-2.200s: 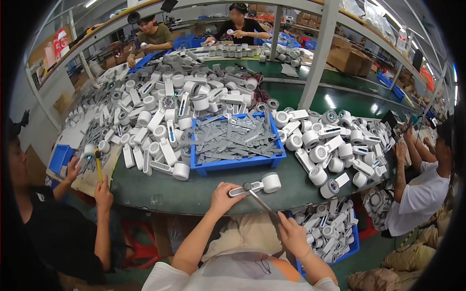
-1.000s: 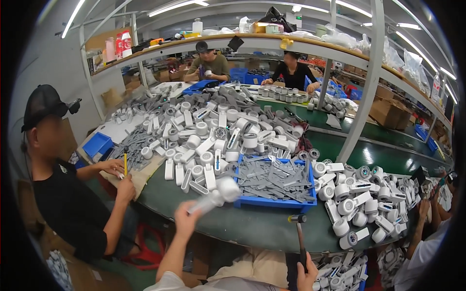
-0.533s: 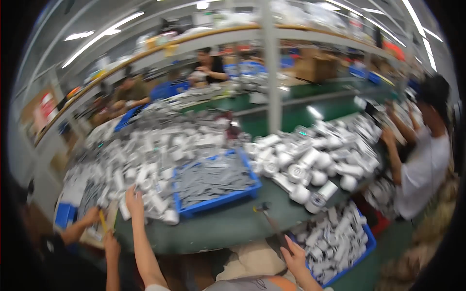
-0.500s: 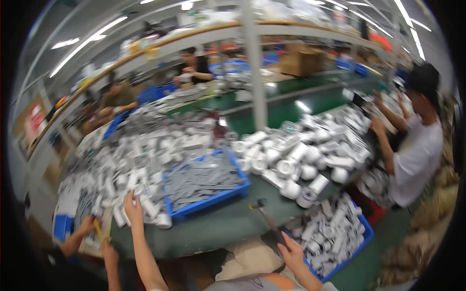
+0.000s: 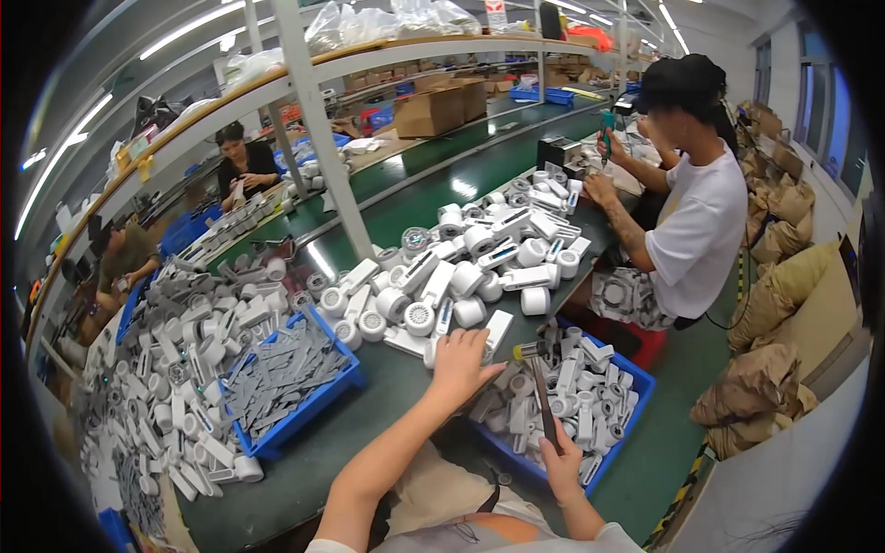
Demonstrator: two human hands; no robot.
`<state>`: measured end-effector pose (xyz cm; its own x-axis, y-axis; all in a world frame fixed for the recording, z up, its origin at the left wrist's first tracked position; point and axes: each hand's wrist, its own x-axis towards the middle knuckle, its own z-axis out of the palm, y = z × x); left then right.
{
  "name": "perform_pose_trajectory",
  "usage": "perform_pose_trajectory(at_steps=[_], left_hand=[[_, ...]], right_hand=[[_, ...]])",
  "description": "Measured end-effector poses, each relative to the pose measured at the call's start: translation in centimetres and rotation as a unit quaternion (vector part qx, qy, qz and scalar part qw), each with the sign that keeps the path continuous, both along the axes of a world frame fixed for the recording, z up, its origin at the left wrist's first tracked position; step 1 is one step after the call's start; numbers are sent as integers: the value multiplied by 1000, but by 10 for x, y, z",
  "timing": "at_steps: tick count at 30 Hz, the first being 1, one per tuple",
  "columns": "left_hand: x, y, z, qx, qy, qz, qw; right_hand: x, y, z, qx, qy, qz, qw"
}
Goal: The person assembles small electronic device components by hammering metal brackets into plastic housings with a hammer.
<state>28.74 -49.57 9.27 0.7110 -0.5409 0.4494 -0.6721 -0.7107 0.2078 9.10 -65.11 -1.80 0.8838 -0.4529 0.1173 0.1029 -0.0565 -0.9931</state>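
Observation:
My left hand is at the near edge of a heap of white handheld fans, its fingers curled over one white fan. That fan's handle sticks out beyond my fingers; its round end is hidden under the hand. In my right hand is a small hammer, gripped by its dark handle, with the yellow-tipped head up. The hammer is above a blue crate full of grey and white fan parts, to the right of the table edge.
Left on the green table sits a blue tray of flat grey strips, beside a larger pile of white and grey parts. A white post rises behind. At right a co-worker in a white shirt sits by brown sacks.
My view has swung to the right. My left hand has gone from the left-hand parts pile to a fan at the right-hand heap. The hammer stays in my right hand, now over the crate.

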Motion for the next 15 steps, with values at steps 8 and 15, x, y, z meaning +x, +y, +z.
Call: perform_pose_trajectory(at_steps=[8, 15], left_hand=[[74, -79, -54, 207, 83, 151, 963], [26, -33, -12, 23, 73, 5, 997]], right_hand=[[-21, -14, 12, 12, -1, -37, 999], [-11, -18, 15, 22, 9, -20, 1000]])
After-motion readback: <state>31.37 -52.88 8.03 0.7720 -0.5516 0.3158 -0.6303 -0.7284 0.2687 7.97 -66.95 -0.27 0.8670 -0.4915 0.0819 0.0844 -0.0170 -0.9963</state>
